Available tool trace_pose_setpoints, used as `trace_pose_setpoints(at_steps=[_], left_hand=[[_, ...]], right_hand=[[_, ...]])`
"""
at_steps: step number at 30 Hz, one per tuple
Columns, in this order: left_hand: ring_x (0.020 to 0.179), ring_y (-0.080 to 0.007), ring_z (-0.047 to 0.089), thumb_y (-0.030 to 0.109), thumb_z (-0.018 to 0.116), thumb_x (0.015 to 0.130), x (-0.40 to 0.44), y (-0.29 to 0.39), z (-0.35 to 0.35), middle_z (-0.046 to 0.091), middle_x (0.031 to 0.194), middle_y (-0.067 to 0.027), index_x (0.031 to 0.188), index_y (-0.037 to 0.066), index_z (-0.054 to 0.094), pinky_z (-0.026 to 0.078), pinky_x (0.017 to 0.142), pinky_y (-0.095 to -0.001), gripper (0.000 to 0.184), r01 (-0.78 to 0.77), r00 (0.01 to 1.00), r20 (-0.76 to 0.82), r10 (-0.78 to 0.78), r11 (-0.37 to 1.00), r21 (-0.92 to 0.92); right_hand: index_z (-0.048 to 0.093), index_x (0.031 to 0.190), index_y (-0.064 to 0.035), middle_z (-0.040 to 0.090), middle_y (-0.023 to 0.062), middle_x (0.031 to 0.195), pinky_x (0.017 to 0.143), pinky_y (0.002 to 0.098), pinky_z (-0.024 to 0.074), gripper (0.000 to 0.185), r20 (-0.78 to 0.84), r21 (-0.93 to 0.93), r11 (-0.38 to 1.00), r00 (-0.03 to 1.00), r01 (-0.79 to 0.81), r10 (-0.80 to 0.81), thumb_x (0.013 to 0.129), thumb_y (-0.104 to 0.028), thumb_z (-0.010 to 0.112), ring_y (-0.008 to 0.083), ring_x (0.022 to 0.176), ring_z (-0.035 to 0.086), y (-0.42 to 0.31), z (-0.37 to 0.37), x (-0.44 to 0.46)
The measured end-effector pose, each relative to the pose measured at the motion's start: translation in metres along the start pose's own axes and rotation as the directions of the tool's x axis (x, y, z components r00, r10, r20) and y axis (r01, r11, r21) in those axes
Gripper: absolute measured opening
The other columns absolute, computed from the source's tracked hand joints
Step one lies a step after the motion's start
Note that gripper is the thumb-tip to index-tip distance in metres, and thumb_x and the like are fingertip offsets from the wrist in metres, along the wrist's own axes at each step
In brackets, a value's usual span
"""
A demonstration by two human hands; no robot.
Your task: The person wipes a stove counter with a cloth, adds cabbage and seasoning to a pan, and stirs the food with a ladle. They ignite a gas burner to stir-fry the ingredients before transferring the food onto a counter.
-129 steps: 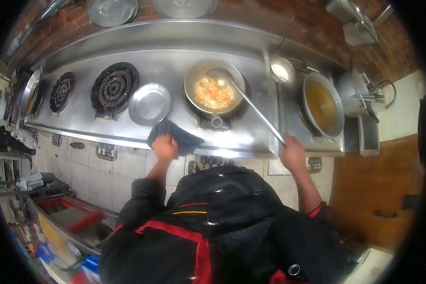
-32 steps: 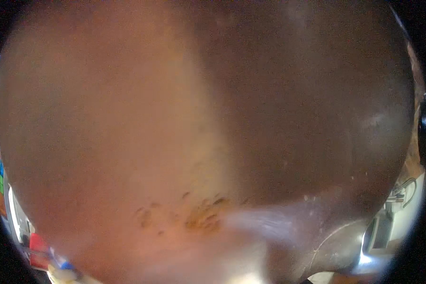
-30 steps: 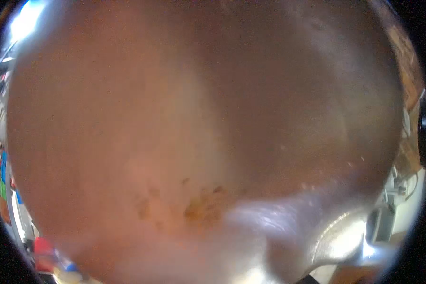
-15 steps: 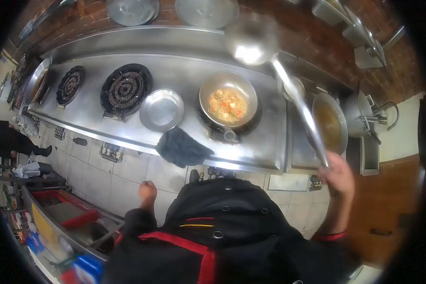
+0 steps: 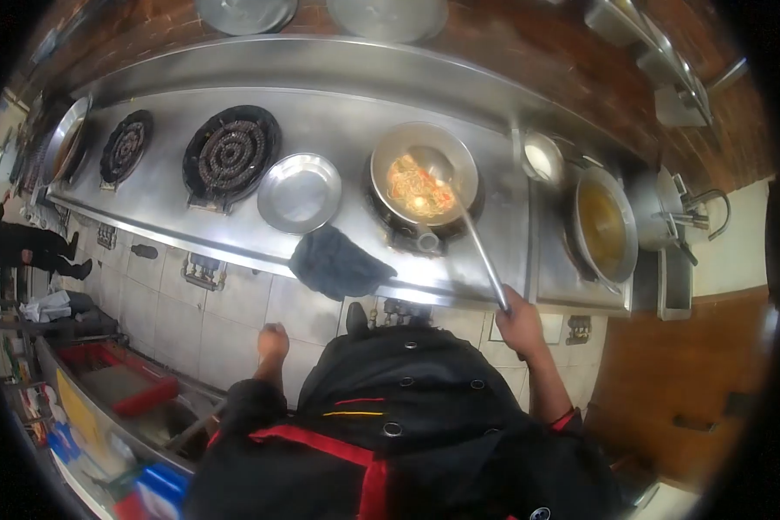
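My right hand (image 5: 520, 322) is wrapped round the end of a long-handled steel ladle (image 5: 481, 243). The ladle's bowl rests inside the wok (image 5: 381, 143), at the far side of a heap of noodles (image 5: 418, 191) with orange and red pieces. The wok sits on a burner, its short handle turned toward me. Near my body and below the stove's front edge, my left hand (image 5: 273, 340) is closed in a fist, with nothing visible in it. A dark cloth (image 5: 338, 263) hangs over the stove edge, between a round metal dish (image 5: 299, 195) and me.
Left along the steel stove top (image 5: 329, 117) are two bare burners, the nearer burner (image 5: 232, 153) being larger. To the right stand a pan of yellowish liquid (image 5: 602, 227), a small pot with white contents (image 5: 543, 159) and a tap (image 5: 711, 208). Another person (image 5: 26, 247) stands at far left.
My right hand has come down and to the left, lowering the ladle from the air above the stove into the wok. My left hand stays about where it was.
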State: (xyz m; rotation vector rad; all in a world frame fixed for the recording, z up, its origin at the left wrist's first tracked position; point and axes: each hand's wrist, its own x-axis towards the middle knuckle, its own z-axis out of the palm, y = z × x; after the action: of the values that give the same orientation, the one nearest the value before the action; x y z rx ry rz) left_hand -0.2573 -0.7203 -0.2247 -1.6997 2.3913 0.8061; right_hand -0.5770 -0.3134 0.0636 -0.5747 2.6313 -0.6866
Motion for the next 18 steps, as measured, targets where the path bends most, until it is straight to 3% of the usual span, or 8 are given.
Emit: trace_pose_setpoints(at_steps=[2, 4, 6, 8, 10, 14, 15, 18], left_hand=[[0.093, -0.0396, 0.061, 0.033, 0.049, 0.09, 0.001, -0.008, 0.004, 0.066, 0.094, -0.021, 0.092, 0.001, 0.064, 0.048, 0.082, -0.0463, 0.036, 0.01, 1.0, -0.027, -0.011, 0.999, -0.039], [0.093, -0.0396, 0.061, 0.033, 0.05, 0.09, -0.002, -0.016, 0.006, 0.066, 0.095, -0.0214, 0.093, 0.001, 0.064, 0.048, 0.082, -0.0463, 0.035, 0.036, 0.999, -0.024, -0.036, 0.999, -0.035], [0.093, -0.0395, 0.061, 0.032, 0.05, 0.09, -0.014, -0.021, 0.006, 0.066, 0.095, -0.0218, 0.094, 0.0, 0.064, 0.048, 0.083, -0.0462, 0.035, 0.068, 0.997, -0.022, -0.069, 0.997, -0.031], [0.092, -0.0388, 0.062, 0.031, 0.052, 0.089, -0.027, -0.018, -0.003, 0.066, 0.094, -0.0224, 0.094, -0.001, 0.064, 0.048, 0.081, -0.0456, 0.035, 0.098, 0.994, -0.035, -0.1, 0.993, -0.061], [0.09, -0.0387, 0.062, 0.03, 0.052, 0.089, -0.035, -0.03, 0.005, 0.066, 0.093, -0.0229, 0.094, -0.002, 0.064, 0.048, 0.08, -0.0453, 0.035, 0.115, 0.99, -0.07, -0.125, 0.984, -0.133], [0.087, -0.0385, 0.063, 0.029, 0.054, 0.088, -0.083, -0.023, 0.005, 0.066, 0.092, -0.0239, 0.093, -0.004, 0.064, 0.049, 0.079, -0.0448, 0.034, 0.155, 0.94, -0.252, -0.229, 0.947, -0.283], [0.087, -0.0385, 0.063, 0.029, 0.054, 0.088, -0.101, -0.022, 0.003, 0.066, 0.092, -0.0239, 0.093, -0.004, 0.064, 0.049, 0.079, -0.0448, 0.034, 0.174, 0.929, -0.267, -0.255, 0.94, -0.292], [0.089, -0.0377, 0.064, 0.03, 0.055, 0.088, -0.158, -0.018, 0.0, 0.066, 0.095, -0.0233, 0.097, -0.002, 0.065, 0.049, 0.081, -0.0435, 0.035, 0.301, 0.881, -0.216, -0.421, 0.851, -0.429]], right_hand=[[0.051, 0.126, -0.0037, 0.062, 0.0184, 0.086, 0.067, 0.0345, 0.051, 0.048, -0.01, 0.109, 0.994, 0.999, -0.032, 0.033, 0.078, -0.005, 0.057, 0.0278, 0.068, 0.061, -0.004, 0.008, -0.003], [0.05, 0.127, -0.003, 0.063, 0.0123, 0.089, 0.064, 0.0343, 0.0511, 0.049, 0.238, 0.576, 0.781, 0.964, -0.241, 0.121, 0.079, -0.004, 0.056, 0.0254, 0.065, 0.06, 0.007, 0.021, -0.001], [0.052, 0.125, -0.0032, 0.062, 0.0082, 0.092, 0.068, 0.0347, 0.0504, 0.045, 0.315, 0.561, 0.785, 0.944, -0.265, 0.093, 0.08, -0.006, 0.057, 0.0227, 0.07, 0.06, -0.022, 0.015, 0.007], [0.054, 0.121, -0.0021, 0.061, 0.0095, 0.091, 0.073, 0.0352, 0.0492, 0.041, 0.194, 0.349, 0.932, 0.981, -0.094, 0.026, 0.082, -0.01, 0.059, 0.0228, 0.077, 0.06, -0.023, 0.031, 0.022], [0.056, 0.119, -0.0018, 0.062, 0.0097, 0.089, 0.079, 0.036, 0.0474, 0.038, 0.227, 0.297, 0.953, 0.974, -0.059, -0.011, 0.083, -0.014, 0.061, 0.0229, 0.084, 0.059, -0.044, 0.037, 0.034], [0.058, 0.112, -0.0008, 0.062, 0.0084, 0.076, 0.063, 0.0329, 0.0483, 0.031, 0.44, 0.38, 0.924, 0.888, -0.046, -0.137, 0.084, -0.014, 0.06, 0.0191, 0.067, 0.059, -0.05, 0.072, 0.069], [0.058, 0.109, -0.0006, 0.061, 0.0078, 0.072, 0.057, 0.0316, 0.0476, 0.029, 0.531, 0.391, 0.916, 0.835, -0.089, -0.145, 0.084, -0.014, 0.06, 0.0173, 0.06, 0.058, -0.048, 0.079, 0.077], [0.059, 0.105, -0.0006, 0.058, 0.0061, 0.065, 0.048, 0.0303, 0.0442, 0.025, 0.552, 0.389, 0.919, 0.814, -0.061, -0.179, 0.084, -0.015, 0.06, 0.0154, 0.051, 0.055, -0.044, 0.113, 0.097]])
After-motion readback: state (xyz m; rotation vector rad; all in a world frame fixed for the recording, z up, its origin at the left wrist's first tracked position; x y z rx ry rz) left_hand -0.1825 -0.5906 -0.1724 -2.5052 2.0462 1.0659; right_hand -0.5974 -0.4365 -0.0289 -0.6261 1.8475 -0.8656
